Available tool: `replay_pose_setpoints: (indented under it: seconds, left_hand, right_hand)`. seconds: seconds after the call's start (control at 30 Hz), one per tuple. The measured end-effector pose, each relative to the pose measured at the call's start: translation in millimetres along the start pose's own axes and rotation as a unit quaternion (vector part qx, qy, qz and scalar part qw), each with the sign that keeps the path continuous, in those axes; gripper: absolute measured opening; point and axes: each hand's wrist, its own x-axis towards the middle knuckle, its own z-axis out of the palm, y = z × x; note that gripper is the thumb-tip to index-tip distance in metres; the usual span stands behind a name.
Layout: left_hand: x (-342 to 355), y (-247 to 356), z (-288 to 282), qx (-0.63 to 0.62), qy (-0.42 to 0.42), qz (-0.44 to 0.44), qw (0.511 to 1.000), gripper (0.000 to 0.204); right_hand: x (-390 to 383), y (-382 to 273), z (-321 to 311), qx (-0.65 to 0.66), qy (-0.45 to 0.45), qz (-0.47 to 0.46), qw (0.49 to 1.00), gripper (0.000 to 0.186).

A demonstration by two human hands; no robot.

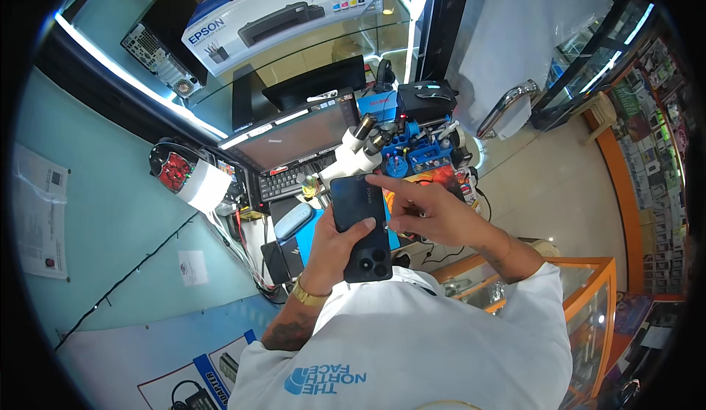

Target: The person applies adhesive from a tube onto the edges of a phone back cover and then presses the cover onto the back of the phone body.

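Since the camera looks down at the chest, we find the phone point(357, 208) back side up in front of the person, above the near side of the blue mat point(303, 245). Left hand point(332, 252): grasping the phone, thumb across its back, probably to keep it steady. Right hand point(434, 215): index finger stretched to the phone's far end, seemingly touching the edge there, other fingers bent; we can't tell whether its thumb presses the side. The lens cluster points toward the person; we note a small pale wordmark near the far end.

Further out, the white microscope point(354, 161) stands just past the phone, we'd guess for easy viewing. Blue tool rack point(429, 161) sits to the right, likely for quick reach; keyboard point(278, 184) and monitor point(305, 136) behind left.

Labels: the printer box point(283, 24) up on the glass shelf has dark lettering and a printer picture; the shirt point(419, 336) has a blue logo, upside down to us; the wall sheet point(40, 211) has print too small to read.
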Motion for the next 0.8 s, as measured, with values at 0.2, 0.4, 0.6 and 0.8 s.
replay_pose_setpoints:
  seconds: [0.2, 0.4, 0.6, 0.8]
  left_hand:
    - [-11, 11, -9, -0.043, -0.021, 0.008, 0.999, 0.039]
    - [-20, 14, -23, -0.057, -0.032, 0.027, 0.998, 0.044]
    - [-23, 12, -37, -0.119, -0.108, -0.023, 0.987, 0.047]
    - [-25, 2, -37, -0.171, -0.129, -0.029, 0.976, 0.046]
  right_hand:
    - [8, -11, 21, -0.071, 0.020, -0.022, 0.997, 0.071]
    - [17, -20, 42, -0.099, 0.034, 0.017, 0.994, 0.074]
    - [17, -10, 55, 0.093, -0.008, -0.010, 0.996, 0.082]
    - [21, 3, 79, 0.206, 0.058, -0.090, 0.973, 0.088]
